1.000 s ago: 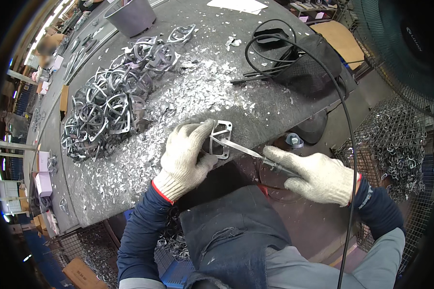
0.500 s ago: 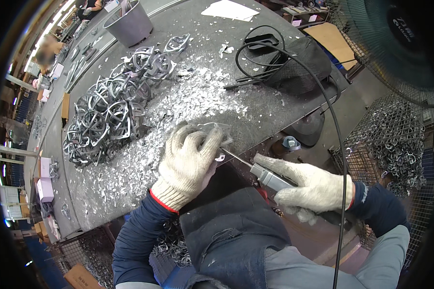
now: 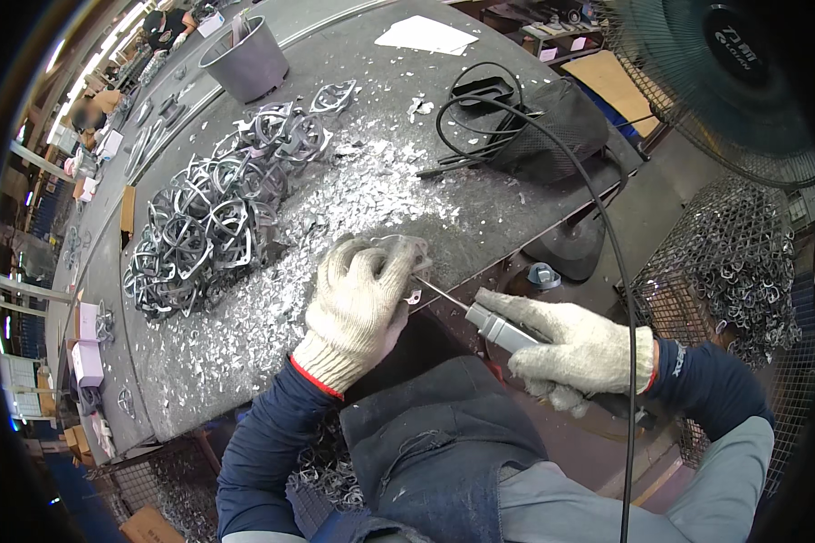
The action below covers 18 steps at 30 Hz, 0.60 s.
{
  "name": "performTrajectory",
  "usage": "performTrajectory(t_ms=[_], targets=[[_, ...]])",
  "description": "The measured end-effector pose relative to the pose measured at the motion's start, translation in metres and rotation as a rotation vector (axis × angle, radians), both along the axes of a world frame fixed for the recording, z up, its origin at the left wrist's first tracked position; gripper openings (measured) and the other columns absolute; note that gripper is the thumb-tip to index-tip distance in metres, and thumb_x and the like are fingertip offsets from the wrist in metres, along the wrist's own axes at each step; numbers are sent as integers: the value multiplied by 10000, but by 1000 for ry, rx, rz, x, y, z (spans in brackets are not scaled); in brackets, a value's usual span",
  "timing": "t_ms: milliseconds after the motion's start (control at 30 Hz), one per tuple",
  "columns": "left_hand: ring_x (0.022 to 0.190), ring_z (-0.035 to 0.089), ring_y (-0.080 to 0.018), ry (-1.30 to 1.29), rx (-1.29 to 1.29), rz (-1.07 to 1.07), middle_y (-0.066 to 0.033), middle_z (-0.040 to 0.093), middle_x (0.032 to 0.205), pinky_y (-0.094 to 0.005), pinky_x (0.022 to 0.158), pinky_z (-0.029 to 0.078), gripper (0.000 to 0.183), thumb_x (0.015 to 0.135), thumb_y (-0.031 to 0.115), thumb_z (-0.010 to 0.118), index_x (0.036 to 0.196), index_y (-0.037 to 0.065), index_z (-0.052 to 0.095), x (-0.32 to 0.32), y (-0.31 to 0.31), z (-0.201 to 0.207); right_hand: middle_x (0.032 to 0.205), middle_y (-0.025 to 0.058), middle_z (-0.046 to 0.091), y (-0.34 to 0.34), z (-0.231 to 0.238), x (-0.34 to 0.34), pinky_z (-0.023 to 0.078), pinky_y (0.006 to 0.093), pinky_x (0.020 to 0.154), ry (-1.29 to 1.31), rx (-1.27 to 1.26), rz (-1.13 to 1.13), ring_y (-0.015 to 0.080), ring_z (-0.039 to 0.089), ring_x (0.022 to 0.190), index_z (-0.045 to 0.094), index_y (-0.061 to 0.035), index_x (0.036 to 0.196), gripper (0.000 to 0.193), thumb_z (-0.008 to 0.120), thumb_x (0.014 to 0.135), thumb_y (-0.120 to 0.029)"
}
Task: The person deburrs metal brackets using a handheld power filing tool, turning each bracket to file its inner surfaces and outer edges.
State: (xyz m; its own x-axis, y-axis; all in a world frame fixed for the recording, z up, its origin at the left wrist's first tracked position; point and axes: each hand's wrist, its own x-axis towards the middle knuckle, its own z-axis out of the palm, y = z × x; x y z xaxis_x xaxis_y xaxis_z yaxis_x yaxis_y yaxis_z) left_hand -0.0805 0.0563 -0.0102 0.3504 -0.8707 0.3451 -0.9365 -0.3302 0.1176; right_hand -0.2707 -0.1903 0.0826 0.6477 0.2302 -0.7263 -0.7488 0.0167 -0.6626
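White-gloved, my left hand (image 3: 355, 294) is closed on a silver metal frame part (image 3: 414, 251) at the table's near edge; its fingers cover much of the part. My right hand (image 3: 578, 348), also gloved, grips a grey powered hand tool (image 3: 507, 333) with a thin metal rod. The rod points left, and its tip meets or nearly meets the part by my left fingers; exact contact cannot be made out. Beyond my left hand lies a heap of similar curved metal frames (image 3: 210, 217). Silver flakes (image 3: 371, 190) cover the tabletop around it.
A grey bucket (image 3: 246, 65) and white paper (image 3: 426, 36) are at the back. A black mesh bag (image 3: 552, 131) lies at the right edge. A black cable (image 3: 627, 299) crosses before my right forearm. A fan (image 3: 724, 72) and wire basket of parts (image 3: 724, 258) stand right. People work far left.
The frame part has turned slightly in my left fingers. Both hands keep nearly the same places and grips, while the whole view has shifted a little.
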Motion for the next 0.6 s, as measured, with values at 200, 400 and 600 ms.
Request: performTrajectory(t_ms=[200,400,600], targets=[[1330,636,-465,46,-37,-23,-182,686,1348,-600,1190,509,844,780,123,914,1579,95,646,9,0,-7,953,205,724,-10,-39,-11,639,426,588,-837,-848,426,314,768,688,379,-260,1806,831,732,1058,-184],[1362,628,-459,146,4,18,-196,696,1367,-585,1178,511,843,790,134,904,1590,98,642,14,4,-9,904,151,699,-17,-53,-12,646,444,589,-872,-1458,563,353,783,724,626,-407,1636,565,626,1119,-178],[1361,627,-452,232,-1,46,-211,702,1366,-570,1185,508,833,786,140,895,1581,81,654,21,5,-13,899,212,754,-15,-66,-12,656,490,672,-699,-1166,459,363,813,827,523,-327,1729,718,706,1048,-195]])
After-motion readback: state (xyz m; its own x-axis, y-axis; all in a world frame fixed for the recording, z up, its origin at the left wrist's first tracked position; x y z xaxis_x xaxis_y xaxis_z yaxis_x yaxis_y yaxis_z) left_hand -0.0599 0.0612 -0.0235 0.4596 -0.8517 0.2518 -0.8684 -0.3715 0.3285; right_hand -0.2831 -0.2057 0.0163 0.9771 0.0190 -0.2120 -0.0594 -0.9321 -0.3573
